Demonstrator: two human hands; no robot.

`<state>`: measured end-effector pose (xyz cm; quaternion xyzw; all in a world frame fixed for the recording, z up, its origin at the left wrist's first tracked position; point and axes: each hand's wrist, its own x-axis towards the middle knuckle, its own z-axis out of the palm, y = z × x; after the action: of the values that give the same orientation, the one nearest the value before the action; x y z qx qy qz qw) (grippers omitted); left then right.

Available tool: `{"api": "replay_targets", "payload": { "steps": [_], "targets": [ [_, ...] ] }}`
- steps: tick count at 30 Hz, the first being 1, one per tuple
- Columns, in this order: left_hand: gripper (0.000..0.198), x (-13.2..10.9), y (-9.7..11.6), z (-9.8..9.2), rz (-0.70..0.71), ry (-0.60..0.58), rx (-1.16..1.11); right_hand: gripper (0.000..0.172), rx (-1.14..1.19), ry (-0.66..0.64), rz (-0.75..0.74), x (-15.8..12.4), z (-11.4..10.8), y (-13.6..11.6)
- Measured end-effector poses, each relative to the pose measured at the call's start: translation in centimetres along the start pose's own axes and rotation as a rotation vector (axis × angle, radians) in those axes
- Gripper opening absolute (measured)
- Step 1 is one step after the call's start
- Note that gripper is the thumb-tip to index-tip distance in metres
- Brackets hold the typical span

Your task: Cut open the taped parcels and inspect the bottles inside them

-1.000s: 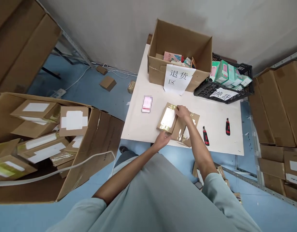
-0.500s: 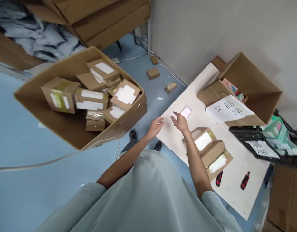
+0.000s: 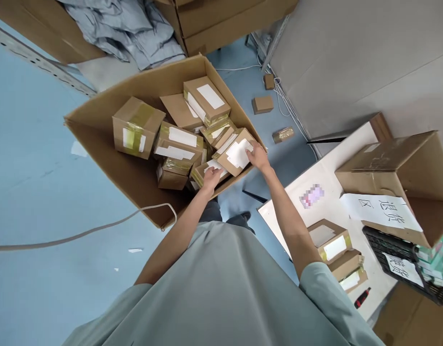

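A large open cardboard carton (image 3: 109, 163) on the blue floor holds several small taped parcels with white labels. My right hand (image 3: 256, 156) grips the edge of a flat parcel with a white label (image 3: 234, 156) at the carton's near right corner. My left hand (image 3: 210, 178) rests on a smaller parcel (image 3: 203, 171) just below it, fingers curled over its top. Two parcels (image 3: 331, 245) lie stacked on the white table (image 3: 301, 221) to my right.
On the table stand an open carton with a paper sign (image 3: 390, 182), a black crate of green boxes (image 3: 419, 262) and a red-black utility knife (image 3: 362, 298). A white cable (image 3: 80, 235) crosses the floor. Small boxes (image 3: 263, 104) lie by the wall; grey bags (image 3: 135, 29) sit behind.
I turned left from the table. Both hands left the parcels on the table, swung across and reached into the big carton, where they now hold parcels.
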<state>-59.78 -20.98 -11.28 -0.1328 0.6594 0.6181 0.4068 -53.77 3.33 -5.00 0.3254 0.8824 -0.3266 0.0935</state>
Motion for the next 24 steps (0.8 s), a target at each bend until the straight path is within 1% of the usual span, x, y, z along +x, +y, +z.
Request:
{"api": "replay_targets", "payload": {
  "steps": [3,5,8,12,15,17,19,21,22,24],
  "targets": [
    [0.04,0.6,0.1,0.4,-0.089,-0.002,-0.071,0.07,0.008,-0.025,-0.003,4.0,0.0,-1.0],
    [0.044,0.7,0.5,0.7,-0.13,-0.012,-0.119,0.073,0.019,-0.041,0.027,5.7,0.2,-1.4],
    [0.045,0.6,1.5,0.9,-0.158,-0.051,-0.181,0.074,0.017,-0.048,0.078,6.9,0.2,-1.8],
    [0.031,-0.1,2.7,0.0,-0.166,-0.053,-0.223,0.074,0.005,-0.039,0.086,6.6,-0.4,-2.2],
    [0.021,-1.8,3.8,-1.3,-0.161,-0.045,-0.234,0.075,0.053,0.015,0.004,4.7,-1.6,-2.3],
    [0.023,-3.6,4.7,-2.1,-0.147,-0.044,-0.235,0.076,0.106,0.077,-0.072,2.6,-2.8,-2.4],
    [0.028,-5.7,5.8,-2.6,-0.11,-0.043,-0.209,0.076,0.157,0.146,-0.135,-0.3,-4.3,-2.4],
    [0.033,-7.9,6.7,-2.3,-0.042,-0.071,-0.161,0.076,0.198,0.222,-0.175,-3.7,-6.2,-2.1],
    [0.035,-9.0,7.0,-1.9,-0.006,-0.099,-0.134,0.075,0.212,0.261,-0.19,-5.4,-7.3,-1.8],
    [0.039,-11.1,7.2,-0.4,0.033,-0.167,-0.065,0.075,0.223,0.343,-0.2,-8.9,-9.4,-0.7]
  ]
}}
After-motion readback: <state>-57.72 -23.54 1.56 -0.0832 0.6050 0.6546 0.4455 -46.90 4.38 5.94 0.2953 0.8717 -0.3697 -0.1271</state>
